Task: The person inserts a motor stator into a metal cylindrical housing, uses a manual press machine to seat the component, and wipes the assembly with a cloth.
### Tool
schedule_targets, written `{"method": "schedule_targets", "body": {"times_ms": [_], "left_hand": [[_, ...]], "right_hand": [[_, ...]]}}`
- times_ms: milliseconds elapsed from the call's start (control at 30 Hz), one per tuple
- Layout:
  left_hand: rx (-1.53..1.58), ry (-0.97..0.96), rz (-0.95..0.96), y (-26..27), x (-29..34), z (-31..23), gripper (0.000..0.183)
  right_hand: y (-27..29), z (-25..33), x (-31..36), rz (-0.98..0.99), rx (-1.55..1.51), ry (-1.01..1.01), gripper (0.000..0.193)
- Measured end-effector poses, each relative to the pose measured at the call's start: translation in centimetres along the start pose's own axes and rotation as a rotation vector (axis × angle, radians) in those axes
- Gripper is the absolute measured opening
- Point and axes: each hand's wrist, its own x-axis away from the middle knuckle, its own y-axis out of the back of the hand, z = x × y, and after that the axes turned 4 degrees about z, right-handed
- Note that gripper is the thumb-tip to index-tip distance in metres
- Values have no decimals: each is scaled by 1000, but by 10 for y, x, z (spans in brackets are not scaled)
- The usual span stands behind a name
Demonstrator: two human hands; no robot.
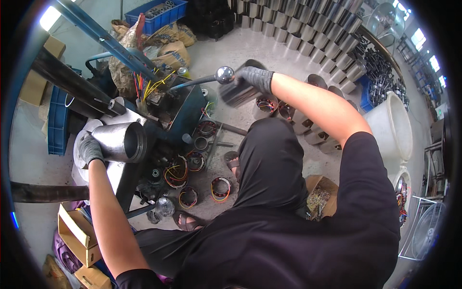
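Observation:
My left hand (pixel 90 148), in a grey glove, is closed round the near side of a silver metal cylinder (pixel 111 139). That cylinder lies on its side on the press bed (pixel 108 176), its open end facing right. My right hand (pixel 256 79), gloved alike, grips a second metal cylinder (pixel 238 92) in the air, blurred by motion. Just left of this cylinder is the shiny ball knob (pixel 224 74) of the press lever (pixel 195 82). Below it on the floor stands a cylinder with a wound stator (pixel 264 107) inside.
Several wire-wound stators (pixel 221 188) lie on the floor before my feet. Rows of metal cylinders (pixel 308 31) are stacked at the far right. A blue crate (pixel 156 13) and sacks (pixel 171 53) sit at the far left. A cardboard box (pixel 321 196) stands beside my right leg.

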Motion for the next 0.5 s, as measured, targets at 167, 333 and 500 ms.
{"method": "schedule_targets", "body": {"times_ms": [167,333,500], "left_hand": [[192,-119,-58,-54,-36,-24,61],[146,-56,-156,-39,-32,55,60],[545,85,-31,-13,1,20,57]], "right_hand": [[197,-148,-132,-93,1531,407,24],[180,-145,-140,-285,1163,-43,27],[209,-164,-134,-322,1103,-172,32]]}}
